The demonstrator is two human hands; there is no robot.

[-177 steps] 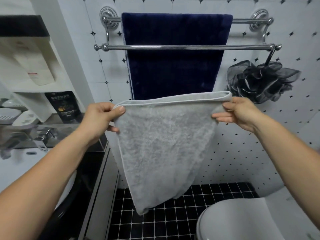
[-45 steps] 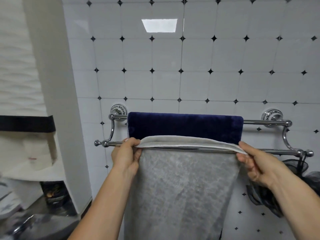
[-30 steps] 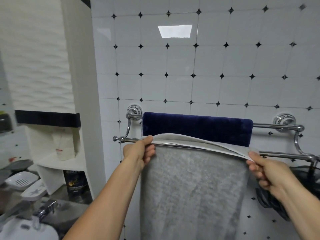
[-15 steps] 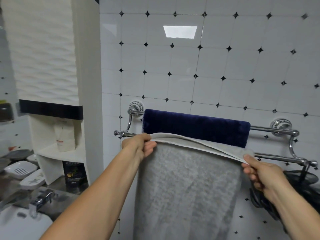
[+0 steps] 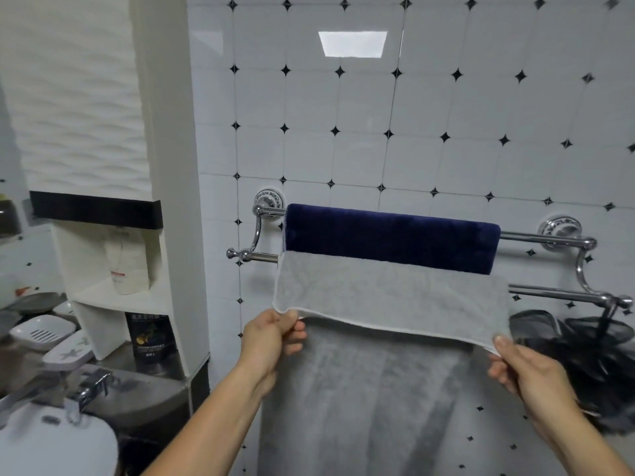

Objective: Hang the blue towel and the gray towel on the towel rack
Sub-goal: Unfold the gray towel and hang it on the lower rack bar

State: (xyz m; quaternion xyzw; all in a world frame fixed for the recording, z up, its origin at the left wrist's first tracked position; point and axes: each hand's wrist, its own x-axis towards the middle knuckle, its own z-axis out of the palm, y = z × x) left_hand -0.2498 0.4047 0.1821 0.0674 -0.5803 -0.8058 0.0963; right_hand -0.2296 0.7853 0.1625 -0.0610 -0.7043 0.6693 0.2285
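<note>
Head view: left hand (image 5: pixel 271 341), right hand (image 5: pixel 529 369) pinch gray towel (image 5: pixel 388 293), hanging lengthwise downward.

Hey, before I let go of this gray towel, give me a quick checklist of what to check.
1. Blue towel hung over the back bar: ok.
2. Gray towel laid over the front bar: ok.
3. Left hand pinching the hem's left corner: ok.
4. Right hand pinching the right corner: ok.
5. Both sides hanging evenly: not ok. The held flap is much shorter than the long part, so it may slide.
6. Towel clear of the black bath sponge: cannot tell.
</note>
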